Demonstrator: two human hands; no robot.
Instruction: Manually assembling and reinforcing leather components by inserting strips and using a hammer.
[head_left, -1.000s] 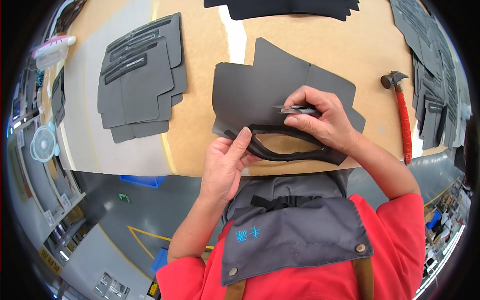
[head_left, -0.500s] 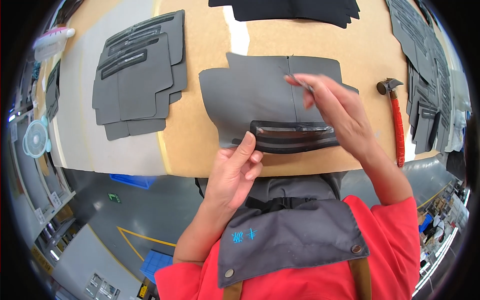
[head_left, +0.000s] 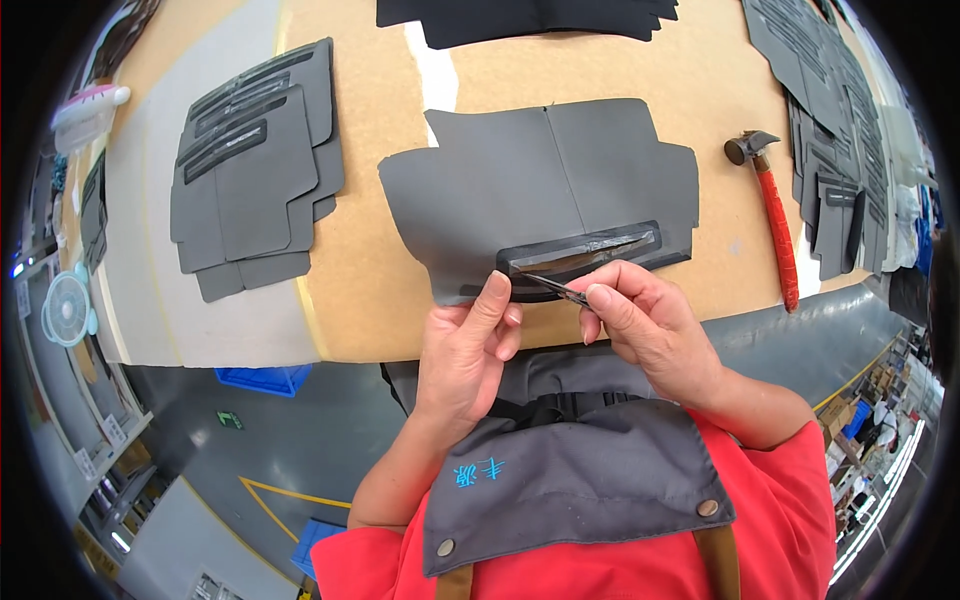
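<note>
Grey sheet material, one panel [head_left: 500,180]: stepped outline, a seam line running down it, lying on the table directly ahead of both grips, its near edge in the left one.

Black-edged slot [head_left: 585,247], one: set along the panel's near edge, beginning at the left thumb and running away to the right, beyond the right fingertips.

Left hand [head_left: 465,355]: thumb and fingers together, clamped on the panel's near edge beside the slot's left end.

Right hand [head_left: 650,325]: thumb and forefinger closed on a pointed metal tool [head_left: 553,287], slim, its tip directed leftward to the slot's left end, near the left thumb. Whether the tip touches the material cannot be told.

Tabletop [head_left: 360,290], tan: beneath the panel, ahead of both hands.

Stack of grey panels [head_left: 245,205], slotted, overlapping: ahead and well left of the left grip.

Black sheets [head_left: 530,20]: farthest ahead of the grips, past the panel.

Hammer [head_left: 776,225], red handle, dark head: ahead and right of the right grip, apart from the panel.

Further grey pieces [head_left: 835,130]: beyond the hammer, farther right.
</note>
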